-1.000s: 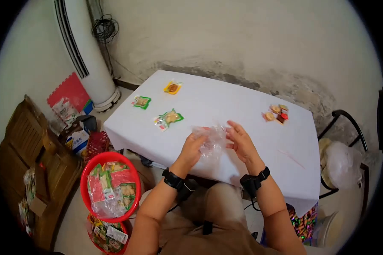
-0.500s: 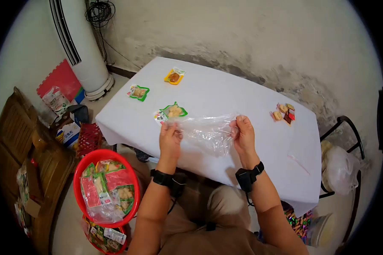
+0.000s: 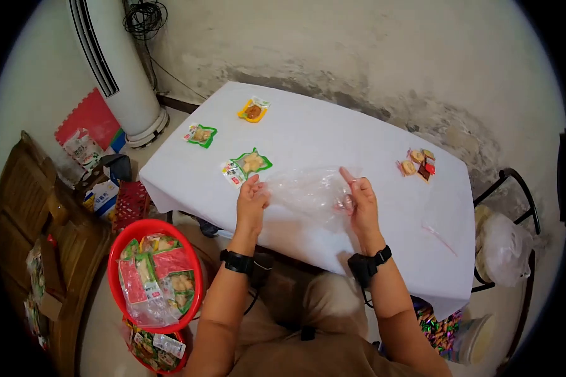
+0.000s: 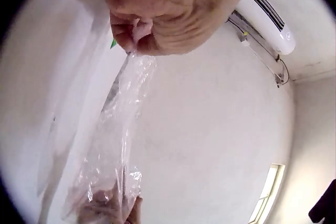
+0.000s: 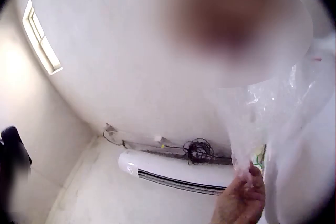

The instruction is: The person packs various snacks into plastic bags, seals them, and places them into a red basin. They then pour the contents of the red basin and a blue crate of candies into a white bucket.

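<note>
A clear plastic bag (image 3: 305, 191) is stretched between both hands above the white-covered table (image 3: 333, 138). My left hand (image 3: 251, 206) pinches one gathered end of it, which the left wrist view shows between curled fingers and thumb. At the other end, my right hand (image 3: 363, 206) holds the bag with its index finger pointing up and away; through the film in the left wrist view some of those fingers (image 4: 102, 208) show. The right wrist view is blurred over the near hand. Just beyond the left hand lies a green-edged snack packet (image 3: 253, 162).
Another green packet (image 3: 200, 135) and a yellow one (image 3: 253, 112) lie farther back. Small wrapped snacks (image 3: 419, 166) sit at the right, near a pink strip (image 3: 439, 240). A red basket (image 3: 113, 276) of packets stands left of the table; a black-framed chair (image 3: 527, 198) stands right.
From crumpled between the hands, the bag has been spread wide as the hands moved apart. Since half a second ago, the right index finger has lifted and straightened.
</note>
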The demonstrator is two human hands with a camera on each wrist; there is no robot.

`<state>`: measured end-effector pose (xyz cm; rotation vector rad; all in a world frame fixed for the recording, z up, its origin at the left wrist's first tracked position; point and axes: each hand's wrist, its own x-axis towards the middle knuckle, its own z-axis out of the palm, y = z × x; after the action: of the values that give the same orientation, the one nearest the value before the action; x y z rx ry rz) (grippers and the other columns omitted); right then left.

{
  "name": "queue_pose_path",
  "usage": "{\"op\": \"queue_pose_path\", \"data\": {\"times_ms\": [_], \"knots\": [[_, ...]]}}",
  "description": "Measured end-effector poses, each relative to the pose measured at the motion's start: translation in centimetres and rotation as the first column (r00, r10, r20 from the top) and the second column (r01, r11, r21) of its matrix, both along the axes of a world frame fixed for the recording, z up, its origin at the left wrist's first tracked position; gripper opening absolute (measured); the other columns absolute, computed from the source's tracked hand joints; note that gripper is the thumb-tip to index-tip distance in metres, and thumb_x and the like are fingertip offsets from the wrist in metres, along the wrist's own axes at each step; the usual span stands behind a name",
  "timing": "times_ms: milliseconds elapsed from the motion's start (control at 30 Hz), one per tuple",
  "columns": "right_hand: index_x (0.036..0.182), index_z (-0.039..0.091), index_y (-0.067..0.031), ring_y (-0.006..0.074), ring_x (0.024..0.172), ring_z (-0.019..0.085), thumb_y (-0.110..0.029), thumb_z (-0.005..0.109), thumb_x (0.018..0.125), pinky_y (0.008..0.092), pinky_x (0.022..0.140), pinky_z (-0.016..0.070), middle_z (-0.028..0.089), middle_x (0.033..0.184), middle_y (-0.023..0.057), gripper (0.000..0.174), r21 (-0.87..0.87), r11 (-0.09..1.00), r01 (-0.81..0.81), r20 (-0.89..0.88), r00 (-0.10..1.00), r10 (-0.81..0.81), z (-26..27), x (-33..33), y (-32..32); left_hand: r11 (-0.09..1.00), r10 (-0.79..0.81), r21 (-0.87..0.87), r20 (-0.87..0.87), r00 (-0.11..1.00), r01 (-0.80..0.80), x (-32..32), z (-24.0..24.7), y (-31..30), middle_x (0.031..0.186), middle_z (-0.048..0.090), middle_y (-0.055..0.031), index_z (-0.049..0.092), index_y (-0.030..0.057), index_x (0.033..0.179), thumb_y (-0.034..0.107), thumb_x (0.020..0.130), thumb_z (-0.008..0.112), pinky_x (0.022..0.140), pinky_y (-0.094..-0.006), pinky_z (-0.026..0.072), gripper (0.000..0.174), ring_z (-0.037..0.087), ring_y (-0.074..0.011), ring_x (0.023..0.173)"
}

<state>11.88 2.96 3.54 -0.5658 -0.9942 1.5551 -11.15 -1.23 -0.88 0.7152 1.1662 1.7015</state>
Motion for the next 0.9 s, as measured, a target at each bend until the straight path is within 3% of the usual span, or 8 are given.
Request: {"op": "queue_pose_path", "data": {"times_ms": [167,233,467,533,667,733,833,900], "knots": [[0.117,0.043,-0.0099,0.0022,0.040,0.032,-0.018,0.046,0.089,0.0226,0.049,0.0494,0.045,0.125,0.0166,0.029,-0.038,0.997,-0.063,0.021,0.998,0.064,0.7,1.4,0.1,1.000,-0.016,-0.006,-0.063,0.998,0.016,-1.2,0.7,-0.4,0.097,0.052,-0.0036,0.042,0.0071,0.121,0.008,0.082,0.054,0.067,-0.0198,0.0429,0.041,0.050,-0.0079,0.078],[0.136,0.023,-0.0146,0.0017,0.040,0.031,-0.018,0.046,0.088,0.0239,0.050,0.0504,0.046,0.124,0.0167,0.053,-0.008,0.974,-0.226,0.017,0.974,0.226,0.6,1.6,0.0,0.990,-0.130,-0.014,0.312,0.941,0.141,-1.5,1.3,-0.4,0.097,0.054,-0.0023,0.048,0.0044,0.114,0.011,0.082,0.056,0.067,-0.0187,0.0425,0.034,0.051,-0.0069,0.081],[0.139,0.013,-0.0162,0.0024,0.041,0.032,-0.018,0.047,0.088,0.0221,0.053,0.0487,0.053,0.117,0.0155,0.061,-0.016,0.936,-0.351,0.183,0.919,0.348,1.8,1.9,-0.5,0.966,-0.228,-0.114,0.050,0.972,0.232,-2.3,0.4,-0.5,0.073,0.054,0.0046,0.057,0.0046,0.098,0.017,0.085,0.055,0.056,-0.0167,0.0368,0.018,0.048,-0.0034,0.066],[0.139,0.013,-0.0167,0.0017,0.043,0.032,-0.019,0.048,0.088,0.0214,0.053,0.0478,0.058,0.109,0.0144,0.062,0.050,0.930,-0.364,0.419,0.853,0.312,2.0,2.4,-0.5,0.999,-0.006,0.044,0.061,0.998,0.003,-2.5,0.5,-0.4,0.069,0.053,0.0037,0.057,0.0064,0.092,0.017,0.085,0.055,0.055,-0.0172,0.0383,0.013,0.049,-0.0041,0.063],[0.139,0.013,-0.0168,0.0011,0.045,0.033,-0.021,0.048,0.088,0.0217,0.053,0.0481,0.060,0.105,0.0140,0.063,-0.026,0.889,-0.458,0.504,0.762,0.407,1.9,3.6,-0.6,0.987,0.159,0.019,0.068,0.985,-0.160,-2.4,1.7,-0.9,0.072,0.053,0.0011,0.055,0.0081,0.093,0.019,0.085,0.055,0.056,-0.0179,0.0391,0.014,0.050,-0.0060,0.064],[0.139,0.012,-0.0163,0.0012,0.044,0.030,-0.024,0.049,0.087,0.0218,0.052,0.0483,0.060,0.104,0.0147,0.064,-0.033,0.937,-0.348,0.427,0.843,0.328,1.9,3.5,-0.8,0.984,0.179,0.003,0.051,0.982,-0.180,-2.4,1.8,-0.8,0.084,0.053,-0.0011,0.053,0.0107,0.097,0.027,0.086,0.052,0.060,-0.0211,0.0412,0.019,0.052,-0.0090,0.072],[0.140,0.006,-0.0139,0.0094,0.072,0.058,-0.026,0.047,0.088,0.0207,0.052,0.0481,0.054,0.113,0.0185,0.067,0.031,0.981,-0.191,0.381,0.910,0.165,1.8,2.2,-1.6,0.981,-0.143,-0.138,-0.018,0.990,0.139,-1.4,2.0,-1.4,0.106,0.052,-0.0097,0.048,0.0077,0.107,0.041,0.090,0.039,0.084,-0.0376,0.0400,0.039,0.049,-0.0201,0.101],[0.139,0.007,-0.0123,0.0132,0.085,0.058,-0.025,0.040,0.091,0.0186,0.054,0.0479,0.046,0.123,0.0199,0.059,0.215,0.962,-0.170,0.456,0.888,0.055,1.5,1.4,-1.6,0.953,-0.302,-0.037,-0.117,0.946,0.299,-0.9,-1.8,-0.2,0.100,0.052,-0.0026,0.050,0.0102,0.108,0.028,0.083,0.054,0.069,-0.0302,0.0445,0.031,0.053,-0.0146,0.086]]}}
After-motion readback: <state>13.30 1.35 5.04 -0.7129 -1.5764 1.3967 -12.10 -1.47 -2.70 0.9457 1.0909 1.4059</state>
